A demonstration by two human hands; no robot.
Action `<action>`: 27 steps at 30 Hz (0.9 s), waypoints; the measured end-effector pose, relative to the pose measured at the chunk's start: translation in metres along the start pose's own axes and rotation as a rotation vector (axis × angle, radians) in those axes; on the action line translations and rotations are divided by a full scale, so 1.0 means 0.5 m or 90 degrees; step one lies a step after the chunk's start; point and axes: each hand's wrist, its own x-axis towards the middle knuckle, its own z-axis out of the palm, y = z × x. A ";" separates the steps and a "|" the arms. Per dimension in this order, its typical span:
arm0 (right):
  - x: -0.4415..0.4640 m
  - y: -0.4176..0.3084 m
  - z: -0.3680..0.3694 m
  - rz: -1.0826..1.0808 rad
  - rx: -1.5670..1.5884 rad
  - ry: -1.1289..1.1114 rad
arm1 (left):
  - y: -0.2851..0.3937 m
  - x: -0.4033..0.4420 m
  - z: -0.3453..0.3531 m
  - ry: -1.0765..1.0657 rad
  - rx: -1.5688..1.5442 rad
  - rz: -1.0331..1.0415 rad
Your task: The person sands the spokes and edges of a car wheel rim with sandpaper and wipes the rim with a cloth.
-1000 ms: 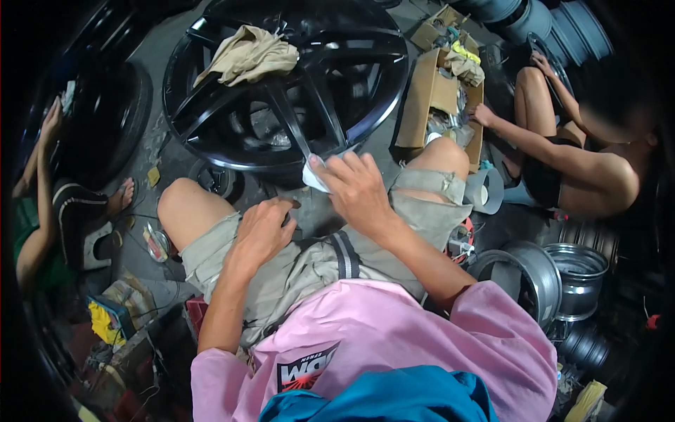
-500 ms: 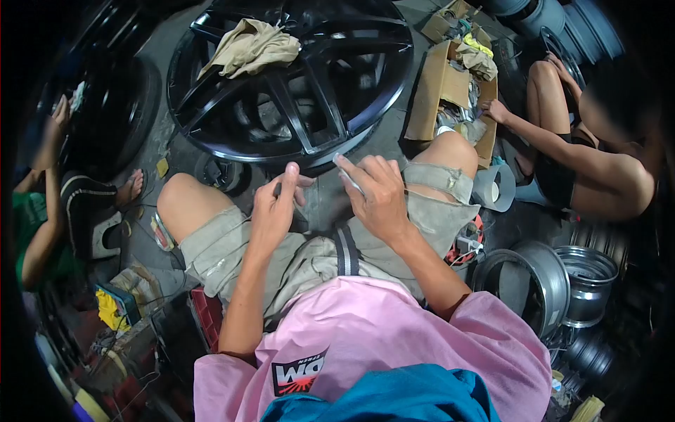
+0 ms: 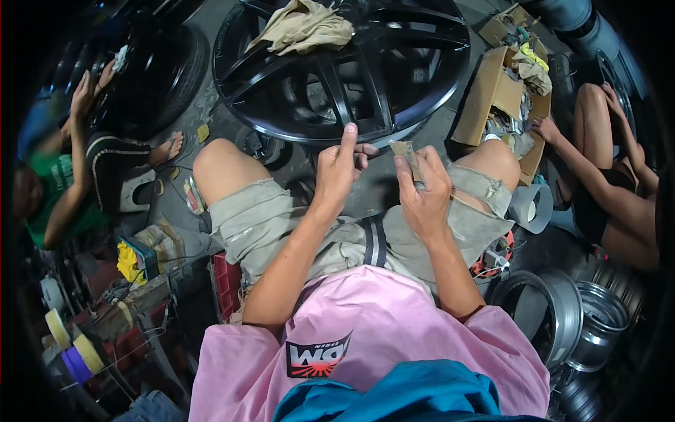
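Note:
A large black wheel rim (image 3: 337,84) lies in front of my knees, with a crumpled beige cloth (image 3: 302,28) on its spokes. My left hand (image 3: 341,165) is at the rim's near edge, thumb raised and fingers partly curled; whether anything is in it cannot be made out. Just to the right, my right hand (image 3: 427,186) pinches a small tan folded piece (image 3: 406,156) between thumb and fingers, held upright near the edge of the rim.
A cardboard box (image 3: 496,95) of odds and ends stands at the right, where a person's hand (image 3: 547,131) touches it. Silver rims (image 3: 601,316) sit lower right. Another person in green (image 3: 63,190) is at the left, beside a dark tyre. Tape rolls (image 3: 74,348) lie lower left.
My right hand has turned, and the piece in it now shows its tan side instead of the pale one. My left hand has come up nearer the rim and my right hand. The whole view has shifted.

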 end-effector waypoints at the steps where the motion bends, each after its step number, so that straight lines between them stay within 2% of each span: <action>1: 0.002 -0.003 0.000 -0.001 0.004 -0.002 | -0.009 0.004 -0.001 0.004 -0.013 0.006; 6: 0.003 -0.013 -0.001 0.014 0.032 -0.020 | -0.024 -0.006 -0.021 -0.031 0.012 0.043; 8: 0.003 -0.017 -0.003 0.035 0.035 -0.047 | -0.044 -0.014 -0.038 -0.098 0.120 0.173; 10: 0.007 -0.018 0.000 -0.030 -0.002 0.010 | -0.062 -0.028 -0.052 -0.111 0.134 0.136; 12: 0.003 -0.015 0.002 -0.033 0.004 0.002 | -0.076 -0.048 -0.056 -0.144 0.096 0.110; 13: 0.001 -0.017 0.003 0.039 0.061 0.005 | -0.065 -0.059 -0.059 -0.146 0.084 0.125; 14: -0.001 -0.021 0.005 0.110 0.120 0.003 | -0.051 -0.070 -0.064 -0.159 0.062 0.082; 16: -0.004 -0.023 0.001 0.153 0.145 -0.089 | -0.040 -0.077 -0.062 -0.160 0.057 0.225; 18: -0.006 -0.027 0.013 0.128 0.175 -0.153 | -0.013 -0.098 -0.077 -0.208 0.079 0.213; 20: -0.020 -0.056 0.017 0.163 0.199 -0.181 | -0.009 -0.106 -0.086 -0.194 0.076 0.267; 22: -0.031 -0.087 0.020 0.235 0.248 -0.229 | -0.004 -0.127 -0.119 -0.177 0.226 0.312; 23: -0.039 -0.087 0.025 0.184 0.227 -0.248 | 0.003 -0.144 -0.134 -0.198 0.239 0.284; 24: -0.048 -0.083 0.025 0.188 0.224 -0.253 | -0.001 -0.157 -0.145 -0.223 0.267 0.260; 27: -0.078 -0.068 0.036 0.117 0.223 -0.360 | -0.032 -0.198 -0.153 -0.216 0.290 0.238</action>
